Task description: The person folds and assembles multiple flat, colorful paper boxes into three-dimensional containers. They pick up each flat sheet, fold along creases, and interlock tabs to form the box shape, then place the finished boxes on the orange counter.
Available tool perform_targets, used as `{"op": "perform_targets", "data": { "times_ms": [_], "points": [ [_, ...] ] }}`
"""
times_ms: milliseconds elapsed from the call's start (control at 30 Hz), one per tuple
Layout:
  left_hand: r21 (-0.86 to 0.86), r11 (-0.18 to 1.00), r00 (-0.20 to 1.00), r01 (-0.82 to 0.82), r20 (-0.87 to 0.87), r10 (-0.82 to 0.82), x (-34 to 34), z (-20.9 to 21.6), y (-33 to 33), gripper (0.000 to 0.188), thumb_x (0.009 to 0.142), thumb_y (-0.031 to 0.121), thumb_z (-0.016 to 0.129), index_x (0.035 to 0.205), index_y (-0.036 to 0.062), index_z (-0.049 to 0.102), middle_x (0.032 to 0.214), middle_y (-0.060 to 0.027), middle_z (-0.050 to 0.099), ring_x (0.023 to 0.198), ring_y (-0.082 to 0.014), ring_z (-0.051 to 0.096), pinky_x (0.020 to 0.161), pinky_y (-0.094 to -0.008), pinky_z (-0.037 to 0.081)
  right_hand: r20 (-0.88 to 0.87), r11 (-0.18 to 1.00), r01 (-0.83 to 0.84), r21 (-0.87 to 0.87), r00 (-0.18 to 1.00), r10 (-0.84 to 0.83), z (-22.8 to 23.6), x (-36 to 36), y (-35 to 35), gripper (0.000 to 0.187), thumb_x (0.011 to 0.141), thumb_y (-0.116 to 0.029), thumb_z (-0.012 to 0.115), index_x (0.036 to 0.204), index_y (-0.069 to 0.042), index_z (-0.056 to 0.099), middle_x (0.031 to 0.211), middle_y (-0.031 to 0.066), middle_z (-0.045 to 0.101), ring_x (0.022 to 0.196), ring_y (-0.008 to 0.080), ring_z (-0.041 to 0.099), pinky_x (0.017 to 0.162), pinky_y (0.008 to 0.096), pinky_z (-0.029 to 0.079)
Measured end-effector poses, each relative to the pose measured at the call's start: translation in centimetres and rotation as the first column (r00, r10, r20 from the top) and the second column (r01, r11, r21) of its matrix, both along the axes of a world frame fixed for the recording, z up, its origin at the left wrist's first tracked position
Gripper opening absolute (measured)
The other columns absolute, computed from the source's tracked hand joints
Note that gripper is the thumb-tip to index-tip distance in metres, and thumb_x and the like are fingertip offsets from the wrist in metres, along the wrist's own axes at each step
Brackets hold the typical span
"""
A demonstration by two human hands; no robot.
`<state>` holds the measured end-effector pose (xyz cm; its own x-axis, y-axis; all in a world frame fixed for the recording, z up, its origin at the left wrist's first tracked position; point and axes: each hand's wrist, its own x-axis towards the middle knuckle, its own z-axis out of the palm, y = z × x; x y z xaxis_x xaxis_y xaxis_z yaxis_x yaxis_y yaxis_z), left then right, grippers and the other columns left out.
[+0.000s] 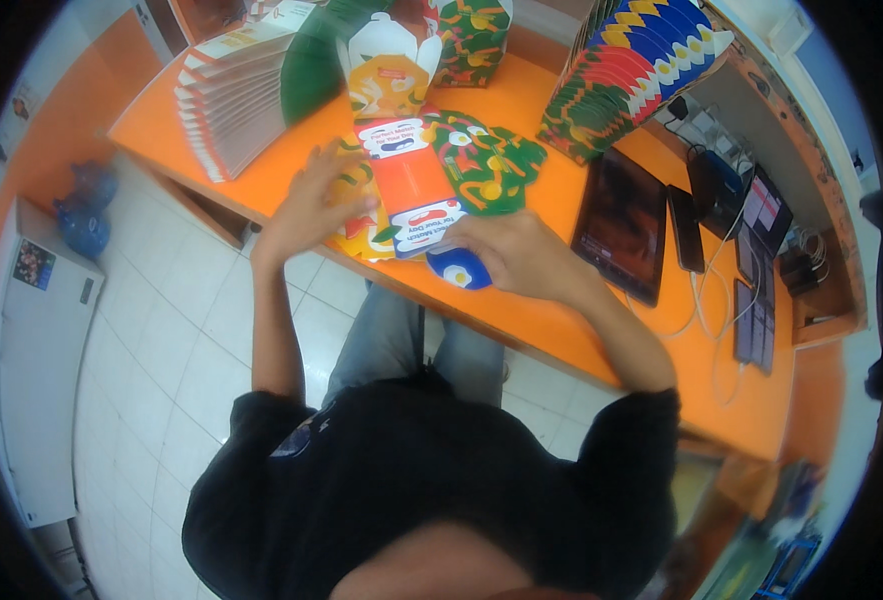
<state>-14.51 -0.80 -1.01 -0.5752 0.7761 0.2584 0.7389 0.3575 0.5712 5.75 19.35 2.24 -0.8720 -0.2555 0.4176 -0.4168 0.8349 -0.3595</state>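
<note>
A flat, unfolded food box (416, 180) lies near the table's front edge. Its middle strip is red and white, with yellow, green and blue patterned flaps around it. Over the yellow flap at its left, my left hand (311, 200) is spread, fingers apart and thumb pointing at the strip. My right hand (516, 255) is closed at the near right corner, its fingertips on the white and blue end. Part of the blue flap shows below those fingers. Just beyond the flat piece stands a folded yellow box (391, 85) with its white top flaps up.
Stacked flat cartons (241, 95) fan out at the far left. A green patterned box (473, 40) stands at the back, and nested colourful cartons (626, 80) lean at the far right. A tablet (621, 225), a phone (685, 228) and charging cables (701, 300) occupy the right side.
</note>
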Motion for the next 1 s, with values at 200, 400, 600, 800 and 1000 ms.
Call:
{"op": "perform_targets", "data": {
  "times_ms": [200,400,600,800,1000],
  "points": [
    [0.205,0.918,0.925,0.34,0.101,-0.366,5.9,1.7,-3.5,0.03,0.085,0.02,0.068,0.112,0.0061,0.066,0.122,-0.0131,0.062,0.111,-0.0296,0.061,0.092,-0.037,0.048,0.014,0.95,0.129,-0.283,0.991,-0.131,2.1,0.3,-1.2,0.008,0.085,-0.006,0.065,0.09,-0.002,0.061,0.078,0.012,0.067,0.071,0.026,0.069,0.065,0.0319,0.054],
    [0.389,0.874,0.957,0.291,-0.114,-0.268,6.8,3.5,-3.8,0.015,0.088,0.007,0.064,0.102,0.0051,0.067,0.098,-0.01,0.07,0.091,-0.0226,0.067,0.079,-0.0313,0.051,0.016,0.923,0.05,-0.381,0.999,-0.048,3.9,1.1,-3.5,0.009,0.085,-0.007,0.067,0.088,-0.002,0.061,0.077,0.0103,0.067,0.07,0.0213,0.069,0.063,0.0282,0.053],
    [0.475,0.836,0.952,0.274,-0.259,-0.164,8.6,4.5,-3.5,0.012,0.082,0.001,0.065,0.093,0.0039,0.067,0.089,-0.0092,0.07,0.087,-0.023,0.066,0.078,-0.0316,0.049,0.028,0.907,0.118,-0.405,0.993,-0.116,6.0,0.9,-4.5,0.016,0.084,-0.006,0.069,0.098,0.001,0.068,0.094,0.0096,0.071,0.082,0.0158,0.07,0.075,0.0244,0.054],
    [0.565,0.772,0.927,0.292,-0.367,-0.083,7.7,4.4,-3.8,0.017,0.074,-0.002,0.067,0.089,0.0065,0.068,0.086,-0.0046,0.069,0.094,-0.023,0.064,0.087,-0.0364,0.044,0.276,0.735,-0.05,-0.676,0.908,0.315,7.2,-0.2,-3.8,0.031,0.077,-0.01,0.078,0.107,-0.005,0.07,0.1,0.0051,0.07,0.09,0.0157,0.066,0.079,0.0258,0.052],
    [0.587,0.724,0.904,0.363,-0.41,-0.121,7.8,3.2,-3.7,0.015,0.075,0.0,0.067,0.085,0.0108,0.07,0.087,0.0003,0.071,0.1,-0.0228,0.064,0.098,-0.0445,0.036,0.281,0.781,-0.174,-0.6,0.868,0.41,6.0,-1.6,-2.4,0.04,0.068,-0.024,0.085,0.105,-0.014,0.073,0.104,0.0016,0.07,0.086,0.0115,0.061,0.077,0.0268,0.048]
  ]
}}
